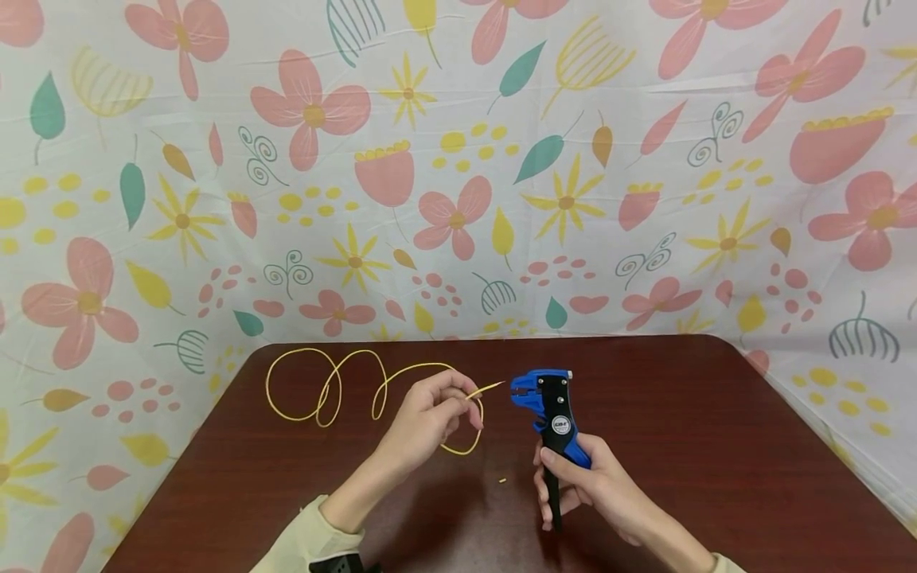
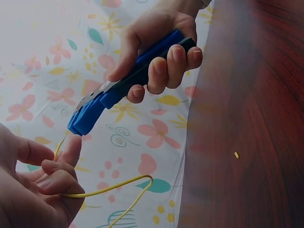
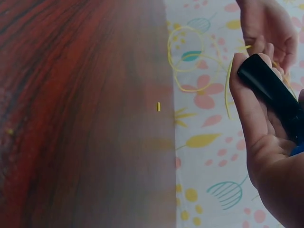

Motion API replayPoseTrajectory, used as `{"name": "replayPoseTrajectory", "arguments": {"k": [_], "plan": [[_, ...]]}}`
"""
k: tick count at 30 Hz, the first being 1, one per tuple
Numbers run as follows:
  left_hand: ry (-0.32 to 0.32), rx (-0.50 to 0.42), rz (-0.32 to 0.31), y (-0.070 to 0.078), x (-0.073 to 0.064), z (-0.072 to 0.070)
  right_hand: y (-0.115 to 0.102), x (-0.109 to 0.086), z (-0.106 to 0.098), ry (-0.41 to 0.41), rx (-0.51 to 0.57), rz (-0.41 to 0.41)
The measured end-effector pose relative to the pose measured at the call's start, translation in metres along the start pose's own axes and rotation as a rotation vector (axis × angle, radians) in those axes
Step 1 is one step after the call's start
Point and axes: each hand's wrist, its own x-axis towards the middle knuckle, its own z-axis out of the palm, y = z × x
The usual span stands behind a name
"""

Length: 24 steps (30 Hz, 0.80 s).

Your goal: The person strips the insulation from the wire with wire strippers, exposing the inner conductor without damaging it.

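Observation:
My left hand (image 1: 430,410) pinches a yellow wire (image 1: 487,389) close to its end, and the tip points right with a thin bare end. The rest of that wire trails in loose loops across the table behind the hand. In my right hand (image 1: 598,481) I grip a blue and black wire stripper (image 1: 557,414) by its handles, head upward. Its blue jaws face the wire's tip, with a small gap between them in the head view. The left wrist view shows the wire (image 2: 107,190) passing through the curled left fingers below the stripper (image 2: 88,114).
A tiny piece of yellow insulation (image 1: 502,480) lies on the dark brown wooden table (image 1: 716,446) between the hands. Behind the table's far edge hangs a white cloth (image 1: 458,159) with a flower and leaf print.

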Motion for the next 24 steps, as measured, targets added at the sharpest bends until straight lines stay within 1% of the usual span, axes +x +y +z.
{"name": "replayPoseTrajectory", "arguments": {"k": [4,8,13,16,24], "plan": [[-0.016,0.015,0.012,-0.0001,-0.0008,-0.0005,-0.0011,0.0007,0.0004,0.002,-0.004,0.006],[-0.013,0.029,0.024,-0.0004,-0.0008,-0.0011,-0.0013,0.001,0.0004,-0.012,0.004,0.016],[0.001,0.098,0.062,-0.0009,-0.0002,-0.0017,-0.001,0.0012,0.0003,-0.039,0.008,0.01],[0.001,0.122,0.073,-0.0004,-0.0004,-0.0023,-0.0012,0.0018,0.0001,-0.048,0.008,0.008],[-0.004,0.129,0.075,-0.0026,0.0004,-0.002,-0.0007,0.0023,-0.0017,-0.067,0.02,0.018]]}}
